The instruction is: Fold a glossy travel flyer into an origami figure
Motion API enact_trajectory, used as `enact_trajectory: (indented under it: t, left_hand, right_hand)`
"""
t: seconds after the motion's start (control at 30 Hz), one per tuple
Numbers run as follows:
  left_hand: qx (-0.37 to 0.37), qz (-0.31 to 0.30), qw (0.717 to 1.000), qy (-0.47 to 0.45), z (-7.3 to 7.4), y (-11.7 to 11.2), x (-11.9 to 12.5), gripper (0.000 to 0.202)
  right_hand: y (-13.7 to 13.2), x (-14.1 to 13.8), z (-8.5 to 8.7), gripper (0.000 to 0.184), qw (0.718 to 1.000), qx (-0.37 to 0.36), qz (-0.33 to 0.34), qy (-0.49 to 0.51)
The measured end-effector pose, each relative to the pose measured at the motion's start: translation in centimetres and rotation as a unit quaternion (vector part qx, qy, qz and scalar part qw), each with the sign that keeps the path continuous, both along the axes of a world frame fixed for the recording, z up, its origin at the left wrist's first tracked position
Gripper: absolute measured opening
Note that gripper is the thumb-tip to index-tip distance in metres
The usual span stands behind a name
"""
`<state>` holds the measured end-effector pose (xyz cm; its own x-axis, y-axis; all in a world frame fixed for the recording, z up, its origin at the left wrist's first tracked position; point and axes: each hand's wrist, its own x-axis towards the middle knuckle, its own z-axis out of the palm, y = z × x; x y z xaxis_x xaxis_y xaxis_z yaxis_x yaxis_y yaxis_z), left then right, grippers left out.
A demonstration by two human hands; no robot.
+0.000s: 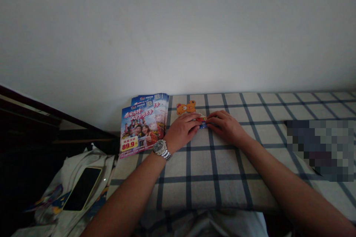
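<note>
While paper (203, 125) in right grip (226, 126) — roomy cloth (268, 133) rightward

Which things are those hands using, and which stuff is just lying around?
Being used:
small colourful paper between left hand and right hand
maybe the flyers
maybe the orange bears

Probably just lying around:
phone
crumpled pale thing under it

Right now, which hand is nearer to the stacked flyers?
Left. The left hand is just to the right of the stacked flyers; the right hand is farther to the right, beyond the left hand.
</note>
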<state>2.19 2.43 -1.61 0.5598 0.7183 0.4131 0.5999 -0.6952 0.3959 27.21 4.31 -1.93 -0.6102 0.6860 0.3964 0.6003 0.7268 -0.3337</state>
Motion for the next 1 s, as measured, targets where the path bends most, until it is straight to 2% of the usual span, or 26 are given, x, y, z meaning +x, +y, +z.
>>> enact_trajectory:
  t: [0.2,0.27,0.43,0.73,1.0]
  left_hand:
    - [-0.004,0.008,1.000,0.025,1.1,-0.7,0.2,0.025]
    - [-0.014,-0.013,0.999,0.032,1.3,-1.0,0.3,0.029]
    - [-0.020,-0.044,0.998,0.036,1.1,-1.4,0.7,0.033]
    - [-0.046,-0.057,0.996,0.051,1.4,-1.8,1.1,0.039]
    - [-0.035,-0.071,0.996,0.049,1.0,-1.5,1.0,0.033]
  right_hand:
    - [0.3,0.6,0.2,0.017,0.999,0.029,-0.016,-0.006]
    - [0.3,0.7,0.3,0.018,0.999,0.032,-0.028,-0.007]
    - [0.1,0.8,0.5,0.019,0.999,0.022,-0.033,0.000]
    - [0.3,1.2,0.0,0.023,1.000,0.005,0.010,-0.013]
    - [0.4,1.2,0.1,0.021,1.000,0.003,0.014,-0.006]
